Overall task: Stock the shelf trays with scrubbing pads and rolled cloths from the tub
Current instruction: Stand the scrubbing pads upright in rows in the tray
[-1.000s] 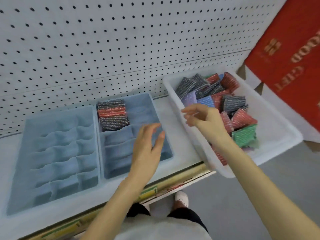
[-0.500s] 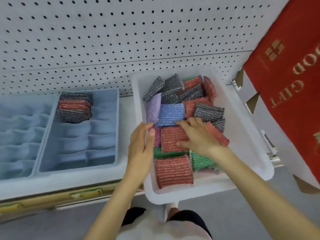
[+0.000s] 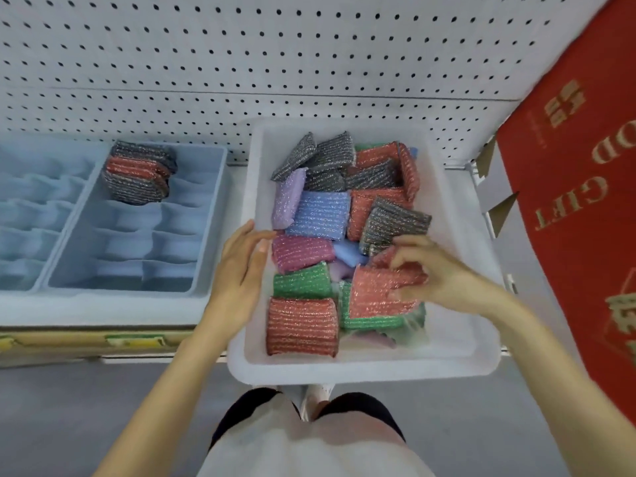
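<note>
Inside white tub (image 3: 457,359), red scrubbing pad (image 3: 375,294) pinched by right hand (image 3: 444,273) grip

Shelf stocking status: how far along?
Done: one compartment of the right tray holds stacked pads. In hand: right hand grips a red pad in the tub; left hand hovers at its wall. Left: the other compartments, the left tray, many pads in the tub.

Left hand (image 3: 237,273) flat, right hand (image 3: 444,275) curled

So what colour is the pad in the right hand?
The pad held by the right hand is red with silvery stripes; head view.
</note>
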Available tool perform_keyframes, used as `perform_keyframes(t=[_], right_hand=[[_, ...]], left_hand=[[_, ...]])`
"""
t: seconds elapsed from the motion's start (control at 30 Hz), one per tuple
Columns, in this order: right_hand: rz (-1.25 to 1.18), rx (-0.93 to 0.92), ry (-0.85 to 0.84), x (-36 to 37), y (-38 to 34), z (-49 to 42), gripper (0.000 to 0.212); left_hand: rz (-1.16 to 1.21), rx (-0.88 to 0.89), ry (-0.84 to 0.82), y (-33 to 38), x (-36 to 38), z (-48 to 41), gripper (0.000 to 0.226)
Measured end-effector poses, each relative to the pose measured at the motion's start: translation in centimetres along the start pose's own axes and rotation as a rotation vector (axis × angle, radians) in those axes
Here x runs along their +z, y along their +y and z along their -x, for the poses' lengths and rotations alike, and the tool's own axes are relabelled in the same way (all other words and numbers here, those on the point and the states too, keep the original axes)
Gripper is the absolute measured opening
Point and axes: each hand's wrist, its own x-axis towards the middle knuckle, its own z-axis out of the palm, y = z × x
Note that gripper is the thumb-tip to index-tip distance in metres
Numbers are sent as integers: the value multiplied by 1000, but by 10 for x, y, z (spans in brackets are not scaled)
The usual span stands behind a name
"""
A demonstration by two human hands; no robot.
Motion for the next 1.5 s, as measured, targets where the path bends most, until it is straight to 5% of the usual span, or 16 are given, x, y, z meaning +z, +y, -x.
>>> perform_keyframes(t=[0.07, 0.23, 0.43, 0.63, 0.73, 0.83, 1.17, 1.27, 1.37, 1.43, 1.5], right_hand=[[188, 39, 8, 19, 5, -5, 42], [427, 120, 132, 24, -1, -8, 108], [615, 96, 51, 17, -11, -8, 89], [-73, 161, 111, -9, -16, 16, 74], [-569, 56, 323, -22, -30, 25, 66], [-785, 28, 347, -13, -51, 24, 72], [-1218, -21, 103, 36, -78, 21, 46], [-1014, -39, 213, 21, -66, 13, 42], [-342, 12, 512, -1, -30, -18, 21], [111, 55, 470, -5, -7, -38, 41], [280, 64, 435, -2, 5, -52, 55]], left_hand=[[7, -9, 8, 0, 0, 0, 29], [9, -19, 20, 0, 0, 1, 32], [-11, -43, 9, 4, -1, 4, 32], [-47, 76, 124, 24, -3, 12, 42], [341, -34, 58, 57, 3, 19, 60], [586, -184, -176, 81, 19, 22, 87], [784, -460, -280, 78, 12, 28, 46], [858, -525, -192, 71, 1, 27, 47], [888, -542, -78, 62, -10, 26, 53], [857, -533, -60, 59, -14, 28, 49], [849, -539, -39, 59, -16, 30, 36]])
